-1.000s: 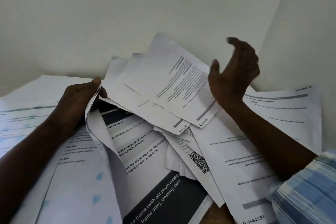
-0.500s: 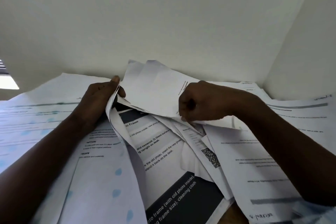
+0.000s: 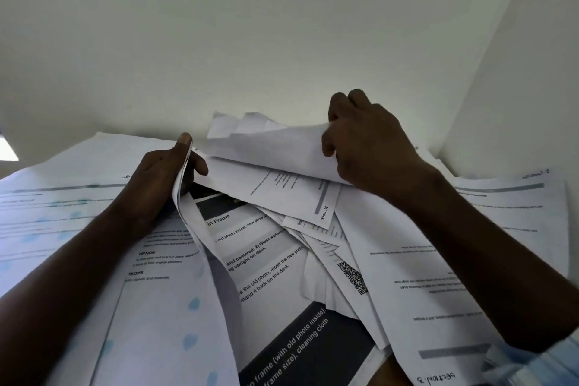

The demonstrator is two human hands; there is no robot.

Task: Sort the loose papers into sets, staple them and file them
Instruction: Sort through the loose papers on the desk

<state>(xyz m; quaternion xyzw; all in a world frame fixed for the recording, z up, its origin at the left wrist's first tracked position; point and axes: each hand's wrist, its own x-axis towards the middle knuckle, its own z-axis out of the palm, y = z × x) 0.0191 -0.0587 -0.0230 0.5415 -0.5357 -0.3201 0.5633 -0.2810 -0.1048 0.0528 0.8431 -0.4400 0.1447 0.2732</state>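
Loose papers (image 3: 316,247): an overlapping heap that covers the table (image 3: 388,370) from its near edge to the far corner, where the wall (image 3: 250,41) rises behind it.
Left hand (image 3: 156,185): lies at the far left of the heap; the grip is narrow, thumb and fingers pinching the far edge of a curled sheet (image 3: 219,276).
Curled sheet: stands on edge and bends toward the near edge, between a blue-spotted sheet (image 3: 163,323) on the left and a dark-banded sheet (image 3: 272,269) on the right.
Right hand (image 3: 372,150): is raised over the far right of the heap; the grip holds the right edge of a lifted sheet (image 3: 269,147), fingers curled over it.
Lifted sheet: bowed and creased, clear of the sheets under it.
Section 6 sheet (image 3: 282,188): lies directly below the lifted sheet, its label end toward the near edge.
QR-code sheet (image 3: 351,276): lies mid-heap, partly buried.
Section 3 sheet (image 3: 423,307): lies under the right forearm and reaches the near edge.
Sleeve (image 3: 539,363): blue-striped, at the near right corner.
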